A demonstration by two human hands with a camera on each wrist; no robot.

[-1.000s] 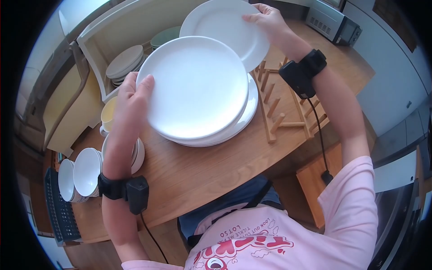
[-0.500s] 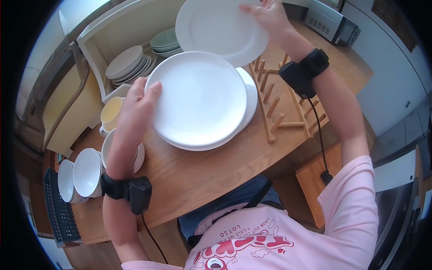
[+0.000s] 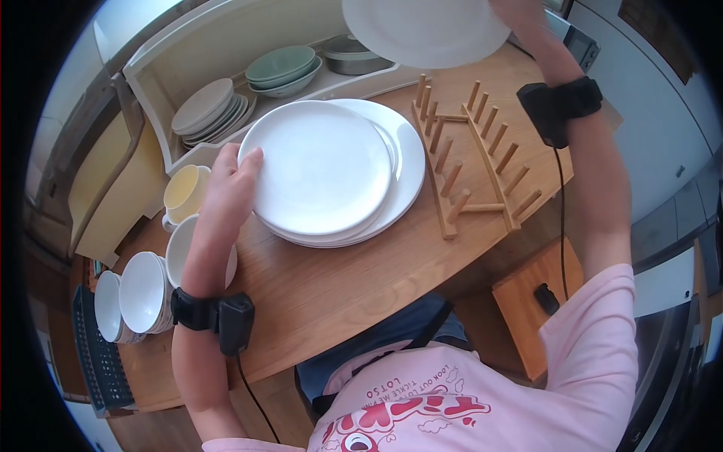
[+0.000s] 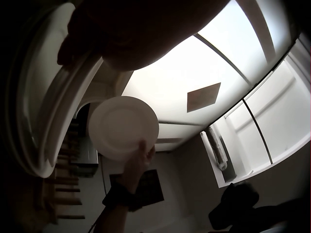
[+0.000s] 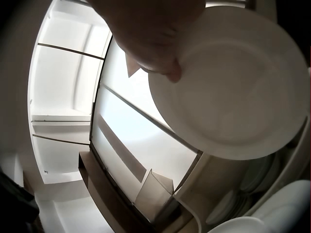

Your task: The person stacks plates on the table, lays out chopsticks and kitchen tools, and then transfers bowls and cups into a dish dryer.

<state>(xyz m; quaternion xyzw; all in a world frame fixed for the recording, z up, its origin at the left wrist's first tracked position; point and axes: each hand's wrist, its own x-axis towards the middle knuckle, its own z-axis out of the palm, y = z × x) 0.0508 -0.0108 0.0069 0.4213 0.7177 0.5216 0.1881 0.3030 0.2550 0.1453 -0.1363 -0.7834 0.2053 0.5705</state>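
Observation:
My left hand [image 3: 232, 181] grips the left edge of the top white plate [image 3: 320, 166], thumb over the rim. Beneath it lie more white plates, the largest [image 3: 410, 154] showing at the right. My right hand [image 3: 525, 21] pinches the edge of a separate white plate [image 3: 425, 30] raised at the top of the head view, partly cut off. In the right wrist view the thumb presses the face of that plate [image 5: 238, 92]. The left wrist view shows the raised plate [image 4: 121, 126] in the right hand [image 4: 138, 162], away from the stack. A wooden peg rack [image 3: 493, 169] stands right of the stack.
Behind the stack, a cream shelf unit [image 3: 162, 143] holds small plates [image 3: 203, 109], green bowls [image 3: 280, 64] and a lidded dish [image 3: 350, 56]. At left are a yellow cup [image 3: 183, 188], white bowls [image 3: 143, 290] and a dark basket [image 3: 98, 354]. A microwave [image 3: 580, 45] stands at the back right.
My right hand has carried its plate right and up, away from the stack and out over the far side of the rack. My left hand and the gripped plate have lowered slightly.

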